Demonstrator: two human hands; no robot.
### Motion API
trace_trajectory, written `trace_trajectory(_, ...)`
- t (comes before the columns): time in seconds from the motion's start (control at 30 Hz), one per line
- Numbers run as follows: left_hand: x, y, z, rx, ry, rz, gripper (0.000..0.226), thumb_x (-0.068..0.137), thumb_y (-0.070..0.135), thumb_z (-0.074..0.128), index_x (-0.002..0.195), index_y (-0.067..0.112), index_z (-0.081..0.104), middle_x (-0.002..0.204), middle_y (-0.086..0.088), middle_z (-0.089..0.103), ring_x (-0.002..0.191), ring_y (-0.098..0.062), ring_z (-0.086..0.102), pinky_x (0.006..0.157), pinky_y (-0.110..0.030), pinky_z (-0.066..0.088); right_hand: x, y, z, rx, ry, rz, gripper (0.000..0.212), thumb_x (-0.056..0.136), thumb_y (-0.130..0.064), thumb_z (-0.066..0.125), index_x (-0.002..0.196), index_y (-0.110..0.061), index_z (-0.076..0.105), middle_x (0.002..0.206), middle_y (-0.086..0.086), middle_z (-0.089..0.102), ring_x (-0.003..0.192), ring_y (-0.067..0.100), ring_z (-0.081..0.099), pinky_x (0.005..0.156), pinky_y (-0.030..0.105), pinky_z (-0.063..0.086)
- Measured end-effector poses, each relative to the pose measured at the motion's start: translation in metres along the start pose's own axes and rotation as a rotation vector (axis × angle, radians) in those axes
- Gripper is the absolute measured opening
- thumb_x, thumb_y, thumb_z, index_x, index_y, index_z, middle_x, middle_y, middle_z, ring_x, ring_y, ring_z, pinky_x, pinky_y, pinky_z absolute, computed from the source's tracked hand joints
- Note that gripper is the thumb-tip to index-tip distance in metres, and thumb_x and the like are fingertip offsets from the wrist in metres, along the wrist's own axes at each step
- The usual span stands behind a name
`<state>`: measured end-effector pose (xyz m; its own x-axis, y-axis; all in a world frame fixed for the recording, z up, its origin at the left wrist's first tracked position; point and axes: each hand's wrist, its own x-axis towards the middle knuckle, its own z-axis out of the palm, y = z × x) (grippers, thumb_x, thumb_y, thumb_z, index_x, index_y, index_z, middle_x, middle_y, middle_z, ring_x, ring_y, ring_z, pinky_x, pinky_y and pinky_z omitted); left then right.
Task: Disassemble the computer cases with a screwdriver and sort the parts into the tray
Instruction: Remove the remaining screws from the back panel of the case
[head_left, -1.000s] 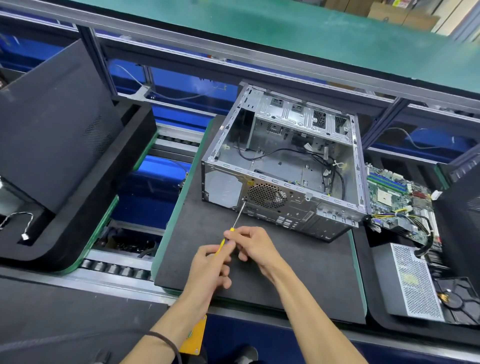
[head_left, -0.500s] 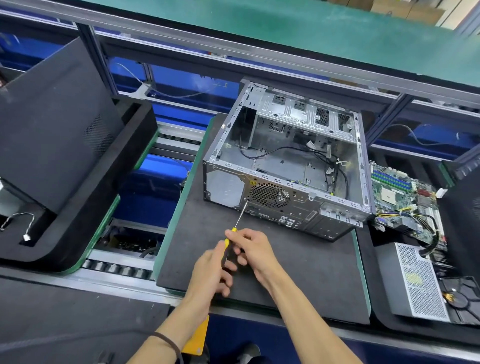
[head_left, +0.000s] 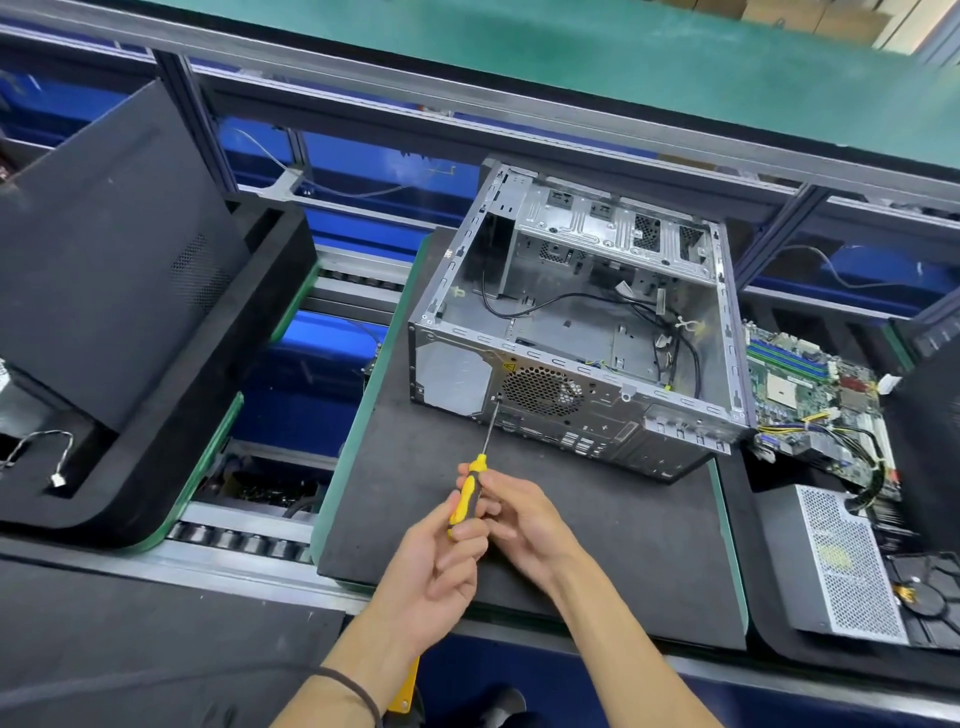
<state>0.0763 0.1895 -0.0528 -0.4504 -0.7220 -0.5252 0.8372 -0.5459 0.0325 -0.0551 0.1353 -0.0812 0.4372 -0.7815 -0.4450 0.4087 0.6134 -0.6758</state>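
Open, stripped computer case (head_left: 576, 332) lying on its side on a black foam pad (head_left: 519, 519) atop the desk, rear panel facing the person. Yellow-and-black screwdriver (head_left: 470, 488) gripped by both: left hand (head_left: 441, 566) curled round the lower handle, right hand (head_left: 524, 519) pinching the upper handle with curled fingers. Shaft slanting up to the rear panel, tip at a screw point just left of the round fan grille (head_left: 543, 391); screw head too small to make out. Handle's butt end hidden inside the left palm. Loose black cables inside the case, ends hard to trace. Motherboard (head_left: 810, 395) and perforated power supply (head_left: 841, 566) lying in the tray (head_left: 769, 613) to the right, partly cut off by the frame edge. Dark side panel (head_left: 104, 249) leaning in a foam tray at left, its top out of view.
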Motion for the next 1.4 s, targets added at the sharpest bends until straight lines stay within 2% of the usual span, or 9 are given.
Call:
trace_trajectory(0.23, 0.005, -0.001, -0.012, 1.243, 0.491, 0.6, 0.011, 0.099, 0.031, 0.058, 0.099, 0.02, 0.058, 0.062, 0.007, 0.06, 0.041, -0.01, 0.041, 0.036, -0.028, 0.033, 0.004, 0.002, 0.021, -0.3, 0.249, -0.071, 0.019, 0.09, -0.02, 0.073, 0.081, -0.005, 0.066, 0.06, 0.004, 0.046, 0.047, 0.021, 0.041, 0.039, 0.021, 0.031)
trace_trajectory(0.4, 0.008, -0.005, -0.004, 0.451, 0.25, 0.254, 0.026, 0.104, 0.023, 0.049, 0.095, 0.001, 0.06, 0.062, -0.002, 0.045, 0.04, -0.006, 0.026, 0.026, -0.018, 0.02, 0.003, -0.008, 0.025, -0.442, 0.392, -0.093, 0.033, 0.082, -0.033, 0.082, 0.082, -0.005, 0.063, 0.053, 0.0, 0.058, 0.04, 0.012, 0.044, 0.038, 0.02, 0.033)
trace_trajectory(0.53, 0.008, 0.002, 0.004, -0.268, -0.025, -0.075, 0.031, 0.098, 0.022, 0.044, 0.084, 0.001, 0.062, 0.054, 0.001, 0.032, 0.041, -0.005, 0.013, 0.023, -0.015, 0.015, -0.003, -0.012, 0.02, -0.241, 0.121, 0.045, 0.028, 0.098, -0.031, 0.062, 0.103, -0.008, 0.076, 0.079, 0.001, 0.065, 0.068, 0.011, 0.052, 0.046, 0.018, 0.029)
trace_trajectory(0.8, 0.018, -0.01, 0.006, 0.914, 0.461, 0.292, 0.055, 0.092, 0.063, 0.053, 0.094, 0.008, 0.059, 0.06, 0.001, 0.047, 0.045, -0.012, 0.033, 0.039, -0.024, 0.025, -0.009, -0.016, 0.025, -0.635, 0.369, -0.051, 0.033, 0.085, -0.041, 0.077, 0.062, -0.02, 0.068, 0.051, -0.006, 0.05, 0.045, 0.008, 0.041, 0.042, 0.018, 0.028)
trace_trajectory(0.9, 0.022, -0.018, 0.004, 0.984, 0.449, 0.393, 0.041, 0.092, 0.056, 0.057, 0.1, 0.015, 0.052, 0.057, 0.004, 0.041, 0.041, -0.008, 0.03, 0.037, -0.024, 0.025, -0.019, -0.043, 0.031, -0.995, 0.35, -0.007, 0.044, 0.092, -0.051, 0.065, 0.067, -0.016, 0.07, 0.048, -0.009, 0.054, 0.04, 0.01, 0.043, 0.043, 0.022, 0.038)
trace_trajectory(1.13, 0.016, -0.011, 0.0, 1.431, 0.547, 0.871, 0.019, 0.098, 0.038, 0.057, 0.091, 0.034, 0.039, 0.061, 0.006, 0.057, 0.059, -0.003, 0.052, 0.053, -0.012, 0.04, -0.026, -0.164, 0.06, -1.691, 0.568, -1.035, 0.041, 0.096, -0.055, 0.048, 0.075, -0.025, 0.066, 0.072, -0.014, 0.063, 0.08, 0.011, 0.053, 0.066, 0.031, 0.045)
trace_trajectory(1.2, 0.017, -0.01, -0.001, 1.469, 0.51, 0.945, 0.018, 0.1, 0.038, 0.052, 0.087, 0.031, 0.042, 0.053, 0.008, 0.047, 0.048, -0.008, 0.042, 0.048, -0.018, 0.038, 0.001, -0.189, 0.065, -1.888, 0.502, -0.822, 0.051, 0.095, -0.066, 0.043, 0.106, -0.025, 0.07, 0.106, -0.008, 0.069, 0.108, 0.017, 0.055, 0.084, 0.037, 0.049)
trace_trajectory(1.3, 0.023, -0.006, -0.002, 1.19, 0.548, 0.73, 0.032, 0.101, 0.045, 0.049, 0.083, 0.019, 0.053, 0.056, 0.006, 0.039, 0.045, -0.009, 0.029, 0.041, -0.023, 0.028, 0.041, -0.188, 0.054, -1.995, 0.276, -0.228, 0.08, 0.09, -0.081, 0.028, 0.091, -0.009, 0.063, 0.088, 0.007, 0.068, 0.089, 0.031, 0.062, 0.073, 0.037, 0.047)
trace_trajectory(1.4, 0.024, 0.003, 0.006, 0.277, 0.317, 0.179, 0.037, 0.103, 0.036, 0.047, 0.085, 0.006, 0.058, 0.052, 0.004, 0.031, 0.035, -0.007, 0.02, 0.026, -0.019, 0.016, 0.059, -0.175, 0.038, -1.966, 0.226, -0.273, 0.081, 0.081, -0.09, 0.017, 0.068, -0.013, 0.037, 0.057, 0.004, 0.045, 0.056, 0.026, 0.047, 0.053, 0.033, 0.033)
